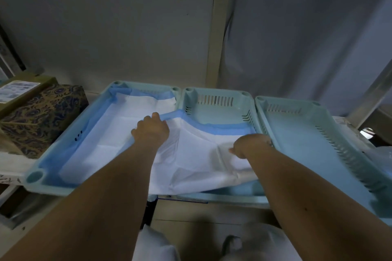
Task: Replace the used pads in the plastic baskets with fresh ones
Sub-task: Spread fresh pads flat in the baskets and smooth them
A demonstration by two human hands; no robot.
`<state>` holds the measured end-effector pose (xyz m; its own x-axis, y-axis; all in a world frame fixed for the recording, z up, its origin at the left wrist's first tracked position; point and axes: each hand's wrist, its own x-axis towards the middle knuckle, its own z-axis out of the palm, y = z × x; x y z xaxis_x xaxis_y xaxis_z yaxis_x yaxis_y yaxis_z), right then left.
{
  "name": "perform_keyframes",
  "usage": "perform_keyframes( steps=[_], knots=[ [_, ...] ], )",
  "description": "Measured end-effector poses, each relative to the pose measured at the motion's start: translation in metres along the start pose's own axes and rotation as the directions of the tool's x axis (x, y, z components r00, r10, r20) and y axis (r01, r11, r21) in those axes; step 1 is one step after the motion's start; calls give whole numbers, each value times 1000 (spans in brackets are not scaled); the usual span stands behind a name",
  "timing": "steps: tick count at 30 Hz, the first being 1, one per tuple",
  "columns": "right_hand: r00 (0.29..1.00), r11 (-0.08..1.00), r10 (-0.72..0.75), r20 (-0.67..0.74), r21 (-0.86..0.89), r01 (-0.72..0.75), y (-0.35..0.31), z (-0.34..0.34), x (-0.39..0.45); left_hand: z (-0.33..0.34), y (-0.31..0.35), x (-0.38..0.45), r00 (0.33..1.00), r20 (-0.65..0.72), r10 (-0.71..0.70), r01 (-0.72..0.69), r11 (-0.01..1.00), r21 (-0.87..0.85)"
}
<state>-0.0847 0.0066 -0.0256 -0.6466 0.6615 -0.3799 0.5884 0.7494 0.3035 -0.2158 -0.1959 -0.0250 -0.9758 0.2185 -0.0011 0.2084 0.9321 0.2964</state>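
Three pale green plastic baskets stand side by side on a shelf. The left basket [70, 133] is lined with a white pad with a blue border [110, 133]. A second white and blue pad [195, 154] lies half spread over the middle basket [214, 99], its front edge hanging past the rim. My left hand [151, 128] grips this pad's far left corner at the blue edge. My right hand [249, 144] pinches a fold of the pad near the middle basket's right wall. The right basket [314, 133] holds no pad.
A patterned dark box [42, 116] and a cardboard box with a label [19, 89] stand left of the baskets. A grey wall and curtain rise behind. White folded material [154, 243] lies below, near the bottom edge.
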Motion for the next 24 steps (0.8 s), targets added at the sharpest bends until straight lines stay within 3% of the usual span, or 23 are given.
perform_keyframes(
  steps=[4, 10, 16, 20, 24],
  knots=[
    [945, 989, -110, -308, 58, 134, -3, -8, 47, 7, 7, 36, 994, 17, 109, -110, 993, 38],
    [930, 970, -231, -284, 8, 244, -3, -3, 91, 20, 20, 69, 954, 36, 299, -300, 954, 27],
    [928, 968, -226, -298, 35, 247, 4, -12, 107, 26, 24, 83, 960, 48, 275, -278, 960, 44],
    [901, 968, -235, -365, -1, 253, 6, -17, 103, 25, 24, 84, 957, 104, 270, -272, 962, 7],
    [853, 970, -230, -469, -43, 238, 12, -19, 97, 22, 24, 82, 969, 65, 240, -244, 968, 63]
  ],
)
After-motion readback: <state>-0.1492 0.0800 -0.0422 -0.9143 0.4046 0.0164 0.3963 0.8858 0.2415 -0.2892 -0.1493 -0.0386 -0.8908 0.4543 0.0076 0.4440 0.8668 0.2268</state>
